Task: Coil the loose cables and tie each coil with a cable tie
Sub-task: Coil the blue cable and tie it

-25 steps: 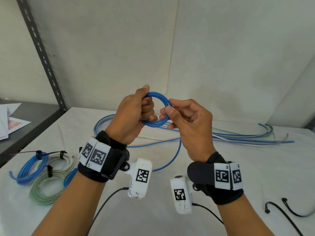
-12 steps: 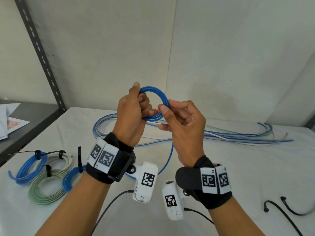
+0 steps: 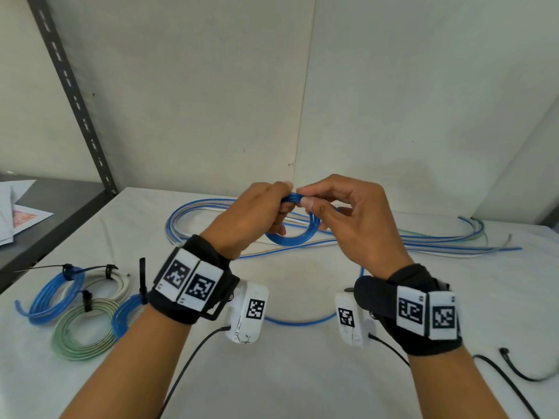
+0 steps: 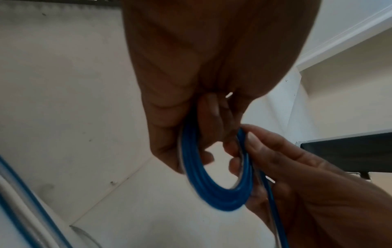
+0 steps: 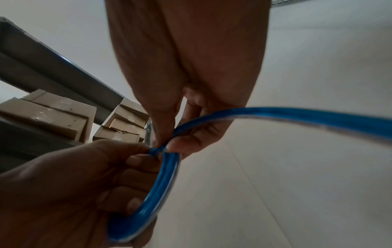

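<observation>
Where the white desk [image 3: 302,373] meets the corner walls, a bundle of loose cables [image 3: 423,241] runs along its far edge, and bare surface lies in front. Four tied coils [image 3: 69,309] lie at its left edge beside the shelf [image 3: 45,213]. Above the middle, the left hand [image 3: 251,216] grips a small blue coil [image 3: 290,237] with curled fingers [image 4: 208,117], while the right hand [image 3: 354,219] pinches its top, the tail trailing down to the desk.

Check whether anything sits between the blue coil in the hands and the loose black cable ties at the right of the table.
Nothing visible does. The left hand and right hand hold the blue coil above the table, and the white surface between it and the black cable ties shows bare.
</observation>
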Motion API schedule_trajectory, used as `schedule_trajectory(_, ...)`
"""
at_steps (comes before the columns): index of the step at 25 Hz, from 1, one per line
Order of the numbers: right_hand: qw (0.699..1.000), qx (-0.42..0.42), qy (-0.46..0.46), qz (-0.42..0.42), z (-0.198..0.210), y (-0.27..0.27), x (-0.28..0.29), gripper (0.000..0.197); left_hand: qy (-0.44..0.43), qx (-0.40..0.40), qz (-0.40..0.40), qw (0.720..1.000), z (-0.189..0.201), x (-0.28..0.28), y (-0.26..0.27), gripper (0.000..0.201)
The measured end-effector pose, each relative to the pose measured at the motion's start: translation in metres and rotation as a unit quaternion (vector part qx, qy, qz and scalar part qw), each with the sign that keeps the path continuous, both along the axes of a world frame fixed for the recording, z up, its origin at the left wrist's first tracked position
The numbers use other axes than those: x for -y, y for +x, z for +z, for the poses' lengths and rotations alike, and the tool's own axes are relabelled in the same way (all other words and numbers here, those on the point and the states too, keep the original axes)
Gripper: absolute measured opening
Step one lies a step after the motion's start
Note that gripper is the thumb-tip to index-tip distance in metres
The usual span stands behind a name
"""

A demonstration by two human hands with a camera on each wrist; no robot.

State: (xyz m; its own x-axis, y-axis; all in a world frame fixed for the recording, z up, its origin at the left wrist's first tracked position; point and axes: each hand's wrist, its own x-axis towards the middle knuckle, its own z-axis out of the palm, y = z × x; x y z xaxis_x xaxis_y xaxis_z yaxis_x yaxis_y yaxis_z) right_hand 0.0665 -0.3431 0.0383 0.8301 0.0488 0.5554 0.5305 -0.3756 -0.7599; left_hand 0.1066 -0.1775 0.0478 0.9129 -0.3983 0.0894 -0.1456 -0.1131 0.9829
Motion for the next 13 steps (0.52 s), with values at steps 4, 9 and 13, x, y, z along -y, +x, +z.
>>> schedule_trajectory(4,0.995,0.009,0.098,-0.004,-0.002,0.002,-0.005,0.016,-0.126,-0.012,0.056,0.99,0.003,0.0,0.003,0.045)
schedule_trajectory(9,0.972,-0.036,0.232,0.003,-0.009,0.005,-0.021,0.005,-0.273,-0.062,0.08,0.957,0.009,-0.007,0.005,0.044)
schedule_trajectory(13,0.96,-0.042,0.277,0.02,-0.014,0.001,-0.034,0.01,-0.316,-0.069,0.074,0.943,0.007,-0.004,0.005,0.043)
